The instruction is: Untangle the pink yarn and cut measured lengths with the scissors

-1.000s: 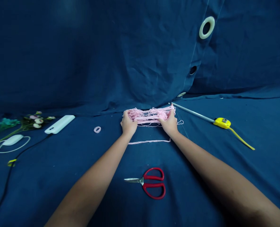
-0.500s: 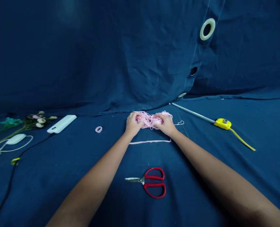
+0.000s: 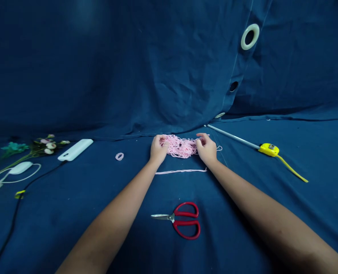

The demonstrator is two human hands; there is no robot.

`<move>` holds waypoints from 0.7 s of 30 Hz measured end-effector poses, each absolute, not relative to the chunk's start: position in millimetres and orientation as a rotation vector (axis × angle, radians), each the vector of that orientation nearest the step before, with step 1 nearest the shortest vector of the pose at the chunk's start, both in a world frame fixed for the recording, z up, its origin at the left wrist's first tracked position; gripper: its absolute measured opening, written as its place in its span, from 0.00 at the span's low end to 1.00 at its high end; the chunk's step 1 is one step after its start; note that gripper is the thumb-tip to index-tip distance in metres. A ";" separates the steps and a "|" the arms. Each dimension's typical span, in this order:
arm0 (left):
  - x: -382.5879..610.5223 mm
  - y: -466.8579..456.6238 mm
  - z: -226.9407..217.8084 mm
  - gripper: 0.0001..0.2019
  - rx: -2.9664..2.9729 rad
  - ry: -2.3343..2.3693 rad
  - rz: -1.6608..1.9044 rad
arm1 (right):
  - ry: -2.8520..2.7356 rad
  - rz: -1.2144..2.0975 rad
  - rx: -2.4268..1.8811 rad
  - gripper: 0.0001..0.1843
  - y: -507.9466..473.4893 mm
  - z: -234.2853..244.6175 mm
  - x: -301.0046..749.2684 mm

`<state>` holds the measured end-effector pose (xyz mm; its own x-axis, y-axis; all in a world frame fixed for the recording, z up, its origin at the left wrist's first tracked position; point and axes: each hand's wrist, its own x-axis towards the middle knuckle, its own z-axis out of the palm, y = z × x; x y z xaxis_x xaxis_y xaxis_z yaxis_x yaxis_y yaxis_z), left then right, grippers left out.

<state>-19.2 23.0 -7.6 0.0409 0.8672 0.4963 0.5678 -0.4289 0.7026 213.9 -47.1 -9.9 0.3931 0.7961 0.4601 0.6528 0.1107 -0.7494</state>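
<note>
- dark blue cloth [image 3: 140, 247], bit wrinkled
- messy pink yarn bundle [image 3: 183, 147]
- pink strands [image 3: 180, 171] laid straight-ish
- little pink ring [image 3: 117, 157]
- red-handled scissors [image 3: 172, 218]
- yellow tape measure [image 3: 268, 149], blade out
- white device [image 3: 76, 149], black cable [image 3: 13, 222]
- flowers [image 3: 50, 146]

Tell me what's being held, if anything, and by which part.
It can't be told: the left hand is at the left end of the yarn bundle, the right hand at its right end, but no grip shows clearly.

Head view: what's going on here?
A person has both bare hands at a tangled heap of pink yarn on blue cloth. The left-hand grip is at its left end; the right-hand grip, thumb and forefinger apart, at its right. Nearer the camera lie a pink strand, then red-handled scissors, unheld.
</note>
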 end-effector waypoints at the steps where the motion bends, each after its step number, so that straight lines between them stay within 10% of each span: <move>1: -16.5 18.2 -5.1 0.10 2.134 1.400 1.261 | -1.395 0.112 -1.607 0.19 -48.3 -8.8 211.6; 12: -6.9 9.7 -6.6 0.08 2.471 1.691 0.818 | -2.073 0.122 -1.447 0.17 -47.3 -11.5 204.2; 21: -6.3 18.9 -12.5 0.39 2.429 1.609 0.647 | -2.066 0.164 -1.598 0.42 -48.8 -17.2 200.0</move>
